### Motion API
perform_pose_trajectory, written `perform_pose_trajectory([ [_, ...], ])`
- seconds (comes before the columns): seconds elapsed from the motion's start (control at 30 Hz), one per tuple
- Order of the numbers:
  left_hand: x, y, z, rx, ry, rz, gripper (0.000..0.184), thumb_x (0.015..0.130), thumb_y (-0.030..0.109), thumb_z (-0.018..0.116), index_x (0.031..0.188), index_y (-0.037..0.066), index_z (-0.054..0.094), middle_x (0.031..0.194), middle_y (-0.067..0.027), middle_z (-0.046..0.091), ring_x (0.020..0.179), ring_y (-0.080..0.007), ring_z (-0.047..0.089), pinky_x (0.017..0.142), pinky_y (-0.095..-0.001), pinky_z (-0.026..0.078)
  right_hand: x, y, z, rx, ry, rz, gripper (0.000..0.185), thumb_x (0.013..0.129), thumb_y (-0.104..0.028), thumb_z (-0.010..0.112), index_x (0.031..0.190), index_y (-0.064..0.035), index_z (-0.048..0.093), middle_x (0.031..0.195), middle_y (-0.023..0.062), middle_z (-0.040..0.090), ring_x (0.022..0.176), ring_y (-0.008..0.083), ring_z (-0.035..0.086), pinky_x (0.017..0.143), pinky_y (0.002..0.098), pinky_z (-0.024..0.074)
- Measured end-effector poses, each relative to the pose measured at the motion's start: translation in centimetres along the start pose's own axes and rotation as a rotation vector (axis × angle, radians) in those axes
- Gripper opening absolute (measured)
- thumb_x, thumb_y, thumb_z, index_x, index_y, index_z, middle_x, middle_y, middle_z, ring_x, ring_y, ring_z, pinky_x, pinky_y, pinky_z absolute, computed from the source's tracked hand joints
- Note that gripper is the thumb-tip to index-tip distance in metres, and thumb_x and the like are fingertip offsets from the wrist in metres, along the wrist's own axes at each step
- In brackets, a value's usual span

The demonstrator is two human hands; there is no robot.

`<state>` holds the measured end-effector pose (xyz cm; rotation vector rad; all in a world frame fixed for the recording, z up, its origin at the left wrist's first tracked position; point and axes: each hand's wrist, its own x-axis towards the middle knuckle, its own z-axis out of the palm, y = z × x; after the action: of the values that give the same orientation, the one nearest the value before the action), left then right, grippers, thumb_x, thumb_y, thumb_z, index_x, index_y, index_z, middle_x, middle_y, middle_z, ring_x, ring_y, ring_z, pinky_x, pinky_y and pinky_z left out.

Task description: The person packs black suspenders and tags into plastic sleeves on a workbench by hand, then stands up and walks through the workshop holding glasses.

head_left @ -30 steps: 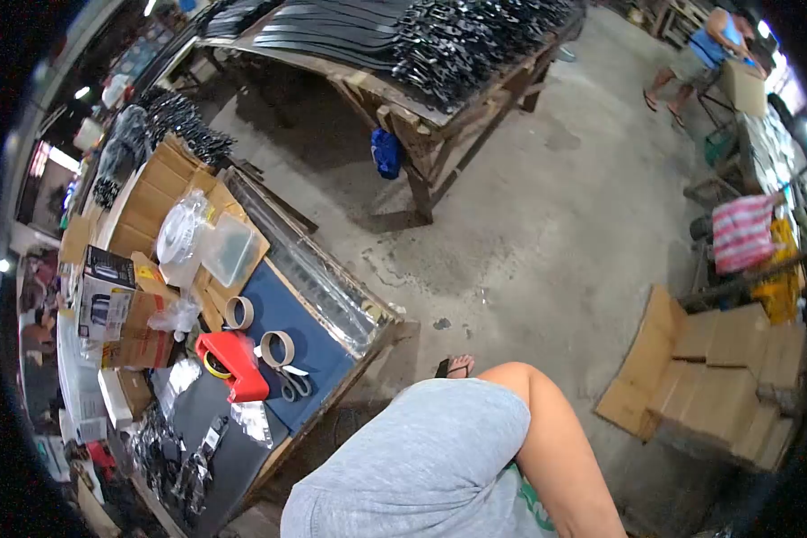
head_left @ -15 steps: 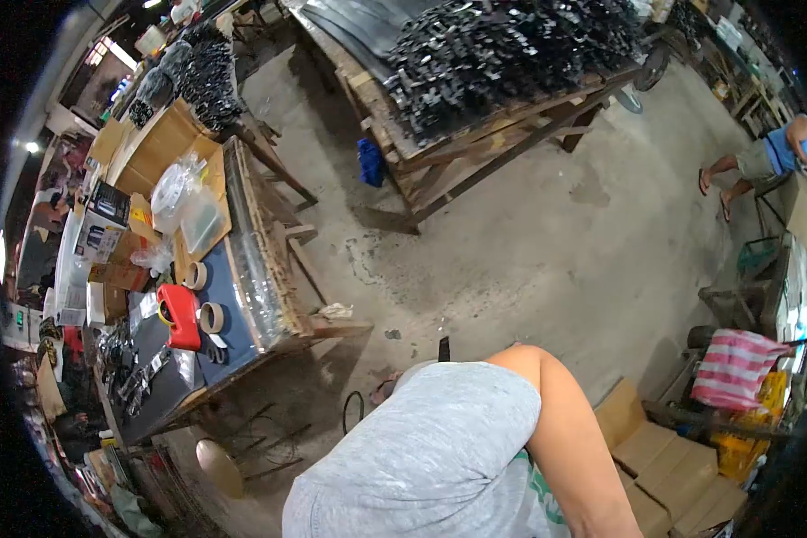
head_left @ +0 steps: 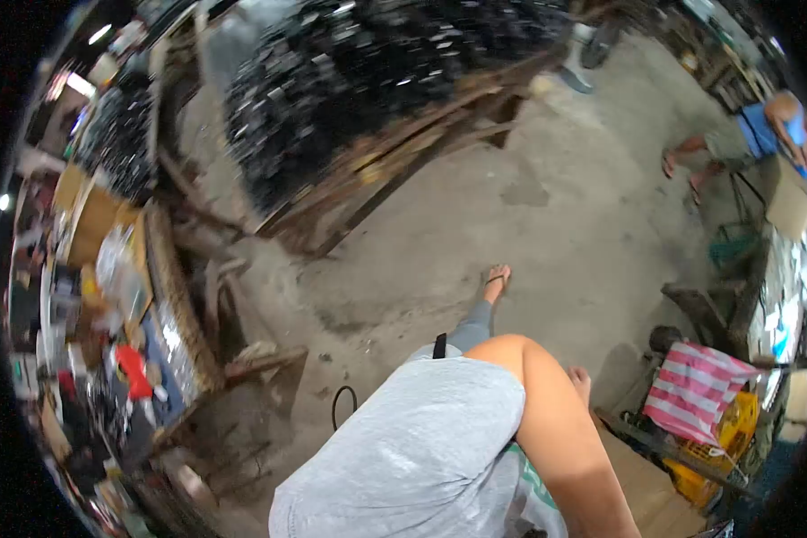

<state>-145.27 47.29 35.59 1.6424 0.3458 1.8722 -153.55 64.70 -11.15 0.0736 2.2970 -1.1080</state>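
Observation:
Neither my left hand nor my right hand shows in the head view. A bare arm (head_left: 565,439) runs down to the lower edge, its hand cut off by the frame. Beside it is a grey shirt (head_left: 403,439), with a black strap end (head_left: 439,346) at its upper edge. A foot in a flip-flop (head_left: 497,280) stands on the concrete floor ahead. Part of a white plastic bag with green print (head_left: 531,484) shows between shirt and arm.
A wooden table (head_left: 386,166) bears a heap of black pieces (head_left: 359,90). At left, a worktable holds a red tape dispenser (head_left: 133,371). A person in blue (head_left: 767,125) bends over a carton (head_left: 789,197). A striped cloth (head_left: 698,390) hangs above yellow crates (head_left: 735,426).
The view has moved forward and turned. The left worktable has shifted left, the heaped table looks nearer, and a stepping foot now shows ahead. The stacked cartons have mostly left the frame.

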Motion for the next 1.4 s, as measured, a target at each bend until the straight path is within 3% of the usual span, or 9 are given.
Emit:
perform_pose_trajectory([
  [0.23,-5.8,11.8,-17.7,-0.120,0.129,-0.256,0.033,0.084,0.022,0.066,0.111,0.005,0.061,0.113,-0.0070,0.059,0.100,-0.0181,0.055,0.087,-0.0308,0.044,8.7,10.8,-2.2,0.241,-0.134,0.198,0.022,0.088,-0.011,0.054,0.103,0.0027,0.059,0.080,0.0123,0.064,0.064,0.0176,0.060,0.054,0.0297,0.0470],
  [0.37,-11.6,14.9,-29.5,-0.133,1.037,-0.053,0.019,0.082,0.014,0.064,0.095,0.001,0.058,0.095,-0.0075,0.061,0.091,-0.0134,0.058,0.079,-0.0277,0.046,7.6,18.1,-4.5,0.102,-0.096,0.209,0.021,0.084,-0.004,0.051,0.102,0.0017,0.060,0.079,0.0124,0.064,0.063,0.0185,0.060,0.056,0.0316,0.0484],
  [0.43,-14.2,18.2,-33.9,0.069,1.343,0.298,0.014,0.082,0.011,0.062,0.093,0.002,0.058,0.091,-0.0062,0.061,0.087,-0.0125,0.058,0.079,-0.0273,0.046,7.6,15.3,-3.2,0.601,0.263,0.758,0.023,0.080,0.001,0.046,0.097,0.0011,0.062,0.078,0.0124,0.064,0.064,0.0191,0.060,0.055,0.0340,0.0496],
  [0.5,-17.4,23.3,-37.8,0.715,1.172,0.588,0.027,0.085,0.026,0.051,0.095,0.003,0.056,0.095,-0.0172,0.055,0.094,-0.0297,0.053,0.088,-0.0434,0.043,11.7,12.6,-5.1,0.627,0.316,0.815,0.023,0.080,0.001,0.046,0.096,0.0017,0.062,0.078,0.0126,0.063,0.064,0.0193,0.060,0.054,0.0344,0.0493],
  [0.7,-14.9,33.1,-43.6,1.735,0.543,1.521,0.027,0.077,0.031,0.060,0.100,0.018,0.066,0.099,-0.0025,0.059,0.102,-0.0238,0.045,0.088,-0.0361,0.034,28.6,6.3,-11.7,0.533,0.170,0.586,0.022,0.080,0.001,0.045,0.095,0.0034,0.061,0.079,0.0134,0.062,0.064,0.0198,0.059,0.050,0.0356,0.0486],
  [0.93,-10.8,41.2,-60.8,2.438,0.178,1.406,0.026,0.085,0.031,0.061,0.108,0.019,0.062,0.109,0.0030,0.060,0.104,-0.0123,0.051,0.104,-0.0337,0.034,50.7,4.6,-25.5,0.879,0.133,0.259,0.021,0.080,0.000,0.045,0.093,0.0055,0.061,0.079,0.0142,0.061,0.063,0.0204,0.059,0.047,0.0370,0.0477],
  [1.03,-12.6,42.6,-60.6,2.185,0.458,0.592,0.025,0.086,0.032,0.060,0.107,0.020,0.062,0.107,0.0035,0.061,0.111,-0.0145,0.049,0.106,-0.0357,0.031,60.3,-7.7,-35.8,0.328,0.005,0.445,0.019,0.079,0.000,0.045,0.087,0.0064,0.061,0.070,0.0131,0.059,0.055,0.0216,0.057,0.044,0.0364,0.0461],
  [1.27,-13.5,46.9,-78.8,1.986,0.216,1.089,0.026,0.086,0.027,0.061,0.109,0.015,0.061,0.107,0.0001,0.063,0.113,-0.0175,0.050,0.102,-0.0354,0.037,82.5,-25.9,-43.9,0.097,0.029,0.248,0.028,0.089,-0.016,0.052,0.108,0.0036,0.061,0.075,0.0082,0.061,0.062,0.0158,0.057,0.054,0.0291,0.0473],
  [1.4,-17.3,51.9,-83.4,2.674,0.278,0.841,0.031,0.086,0.025,0.061,0.115,0.015,0.060,0.099,-0.0027,0.061,0.099,-0.0203,0.053,0.089,-0.0344,0.043,91.8,-32.0,-41.8,0.088,0.000,0.000,0.024,0.083,-0.021,0.061,0.095,0.0009,0.064,0.070,0.0071,0.063,0.055,0.0135,0.055,0.050,0.0299,0.0440],
])
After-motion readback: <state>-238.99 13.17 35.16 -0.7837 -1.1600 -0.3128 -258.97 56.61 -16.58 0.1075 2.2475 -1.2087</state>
